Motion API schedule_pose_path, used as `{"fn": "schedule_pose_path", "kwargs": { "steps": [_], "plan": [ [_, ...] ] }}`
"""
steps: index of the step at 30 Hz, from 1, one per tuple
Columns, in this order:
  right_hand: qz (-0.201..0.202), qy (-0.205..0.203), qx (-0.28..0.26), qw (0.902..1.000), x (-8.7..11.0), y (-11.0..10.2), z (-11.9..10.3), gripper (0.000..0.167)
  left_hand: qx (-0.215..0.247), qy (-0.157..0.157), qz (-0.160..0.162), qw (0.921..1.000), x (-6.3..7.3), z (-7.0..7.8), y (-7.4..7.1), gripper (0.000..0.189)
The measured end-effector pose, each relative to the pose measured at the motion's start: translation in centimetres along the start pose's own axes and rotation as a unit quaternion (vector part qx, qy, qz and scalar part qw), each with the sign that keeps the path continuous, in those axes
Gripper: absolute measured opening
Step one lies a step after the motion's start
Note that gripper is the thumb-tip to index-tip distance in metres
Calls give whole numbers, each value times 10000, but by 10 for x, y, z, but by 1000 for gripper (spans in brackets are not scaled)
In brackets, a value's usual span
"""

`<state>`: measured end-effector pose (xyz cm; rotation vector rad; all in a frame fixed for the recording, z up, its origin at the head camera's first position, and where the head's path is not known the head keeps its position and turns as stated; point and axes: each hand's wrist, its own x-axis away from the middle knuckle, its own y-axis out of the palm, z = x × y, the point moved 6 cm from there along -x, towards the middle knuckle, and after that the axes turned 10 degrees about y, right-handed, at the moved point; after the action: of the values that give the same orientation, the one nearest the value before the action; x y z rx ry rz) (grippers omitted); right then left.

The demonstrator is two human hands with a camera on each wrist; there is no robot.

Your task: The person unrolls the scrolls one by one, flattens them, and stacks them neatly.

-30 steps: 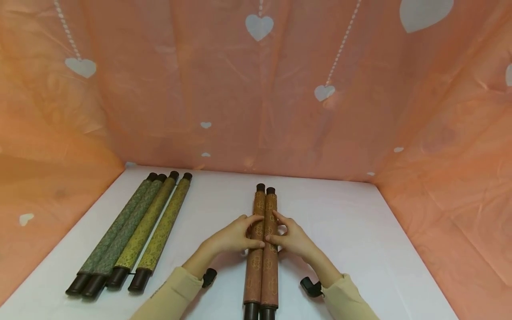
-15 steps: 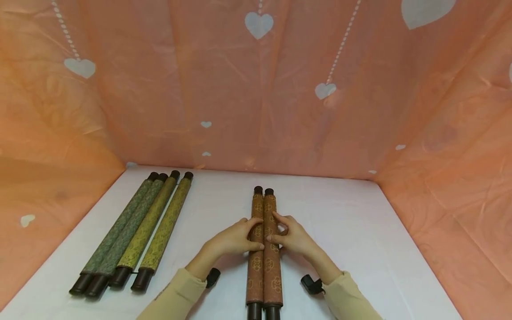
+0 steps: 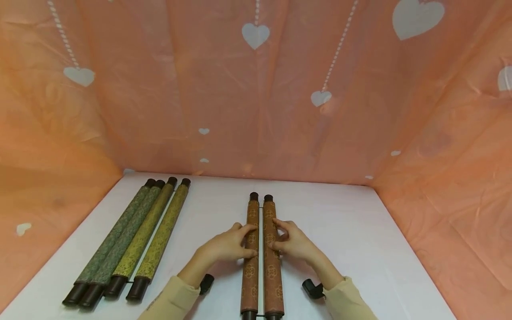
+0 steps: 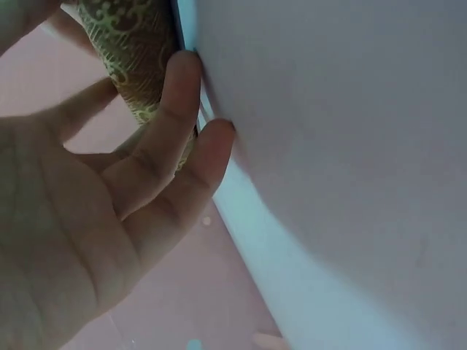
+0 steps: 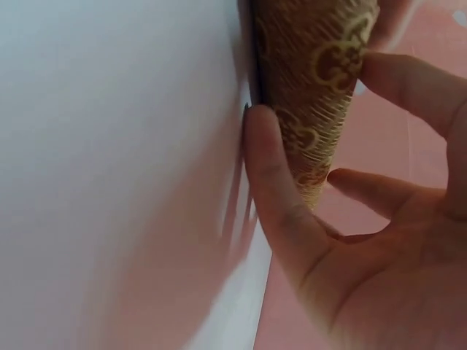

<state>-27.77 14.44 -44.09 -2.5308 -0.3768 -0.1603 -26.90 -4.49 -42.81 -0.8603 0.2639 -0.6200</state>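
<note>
In the head view a brown scroll with gold motifs and dark end knobs lies lengthwise on the white table. Its left roll [image 3: 250, 270] and right roll [image 3: 273, 275] stand slightly apart, with a pale strip between them. My left hand [image 3: 229, 244] grips the left roll near its middle, thumb and fingers curled over it. Opposite it, my right hand [image 3: 297, 243] holds the right roll the same way. The left wrist view shows fingertips [image 4: 216, 135] down at the tabletop beside the patterned roll [image 4: 131, 51]. In the right wrist view a finger reaches beneath the roll [image 5: 314, 65].
To the left lie a green scroll [image 3: 120, 235] with its two rolls together and a yellow-green scroll [image 3: 164, 231] with a narrow gap between its rolls. Orange cloth [image 3: 240, 111] with white hearts encloses the white table [image 3: 340, 213] at the back and sides.
The two brown rolls lay side by side, touching; now a narrow gap has opened between them. My left hand has shifted slightly left with its roll.
</note>
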Motion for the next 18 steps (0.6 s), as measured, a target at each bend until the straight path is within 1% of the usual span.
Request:
{"fn": "schedule_pose_path", "kwargs": {
  "steps": [4,7,11,14,18],
  "plan": [
    [-51,-68,-34,10000,-1,-4,-2,83,83,-30,-123,9999,1,-3,-3,74],
    [-144,-126,-37,9998,-1,-6,-1,85,47,-81,-223,9997,2,-3,-3,72],
    [-176,-364,244,9989,0,-9,0,83,-54,-85,-268,9996,3,-2,0,71],
    [-244,-578,460,9970,1,-10,1,74,-151,-83,-215,9996,2,-2,2,68],
    [-362,-693,678,9946,2,-11,2,59,-331,-111,-66,9994,1,-4,1,63]
  ]
}}
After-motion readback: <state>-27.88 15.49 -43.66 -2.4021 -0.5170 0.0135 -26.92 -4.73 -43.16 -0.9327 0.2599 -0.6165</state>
